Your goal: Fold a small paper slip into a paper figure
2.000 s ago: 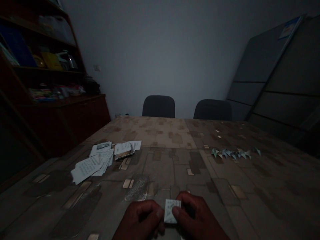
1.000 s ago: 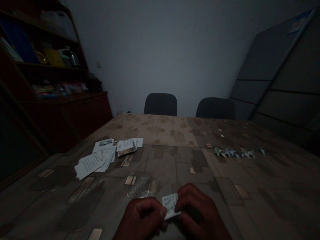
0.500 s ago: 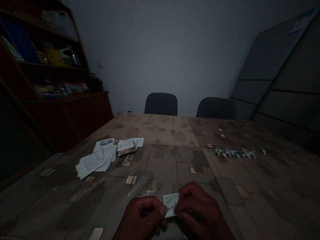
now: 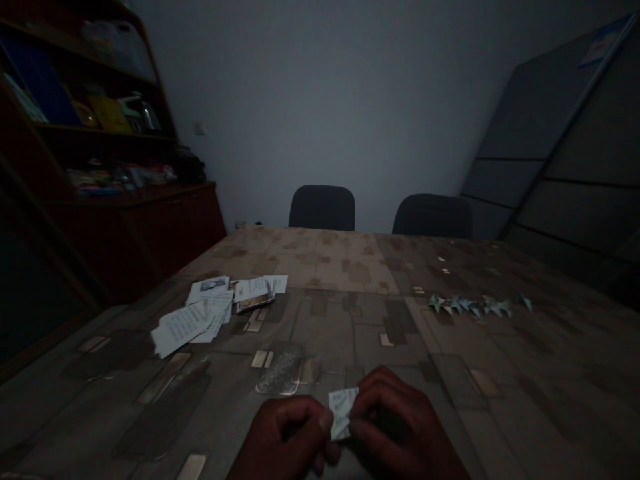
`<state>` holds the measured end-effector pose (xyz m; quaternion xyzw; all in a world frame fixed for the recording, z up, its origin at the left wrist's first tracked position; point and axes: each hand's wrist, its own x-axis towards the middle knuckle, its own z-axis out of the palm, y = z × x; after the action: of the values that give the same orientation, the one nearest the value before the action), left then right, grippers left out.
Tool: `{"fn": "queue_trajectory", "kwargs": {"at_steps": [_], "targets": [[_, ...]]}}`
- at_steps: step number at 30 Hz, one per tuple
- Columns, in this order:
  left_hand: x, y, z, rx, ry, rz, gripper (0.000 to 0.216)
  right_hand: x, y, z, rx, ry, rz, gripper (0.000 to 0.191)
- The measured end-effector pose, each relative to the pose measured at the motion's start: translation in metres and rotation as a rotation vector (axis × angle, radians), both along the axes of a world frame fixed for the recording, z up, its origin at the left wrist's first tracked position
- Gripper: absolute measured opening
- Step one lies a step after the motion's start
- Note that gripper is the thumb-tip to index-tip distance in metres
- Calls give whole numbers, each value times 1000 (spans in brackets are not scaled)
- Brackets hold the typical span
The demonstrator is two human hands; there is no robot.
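A small folded piece of printed paper (image 4: 341,408) is held between my two hands, low in the middle of the view. My left hand (image 4: 291,433) pinches its left edge between thumb and forefinger. On the opposite edge, my right hand (image 4: 397,420) grips the paper with thumb and fingers, covering that side. Further off to the left lies a loose pile of printed paper sheets (image 4: 185,327). Several small folded paper shapes (image 4: 470,305) stand in a row on the right.
A patterned cloth covers the table (image 4: 320,333). Beyond its far edge stand two dark chairs (image 4: 323,208), (image 4: 433,215) against the wall. A wooden cabinet (image 4: 170,227) with laden shelves is at the left, and grey panels (image 4: 530,127) rise at the right.
The paper between my hands has tilted slightly, and the fingers of my right hand have shifted a little on it. The pile and the row of folded shapes stay put.
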<state>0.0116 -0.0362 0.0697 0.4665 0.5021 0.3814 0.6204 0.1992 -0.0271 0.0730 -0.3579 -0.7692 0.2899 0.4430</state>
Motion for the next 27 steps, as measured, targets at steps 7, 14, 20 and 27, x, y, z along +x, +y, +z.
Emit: {"fn": "queue_trajectory", "kwargs": {"at_steps": [7,14,20,27], "targets": [[1,0,0,-34,6,-14,42,0,0,-1,18,20,1,9],[2,-1,5,31,89,-24,34,1,-2,-5,-42,-17,-9,5],[1,-2,1,-28,-33,-30,46,0,-2,-3,-32,11,-26,6],[-1,0,-1,52,-88,15,36,1,-1,3,27,-3,-6,12]]}}
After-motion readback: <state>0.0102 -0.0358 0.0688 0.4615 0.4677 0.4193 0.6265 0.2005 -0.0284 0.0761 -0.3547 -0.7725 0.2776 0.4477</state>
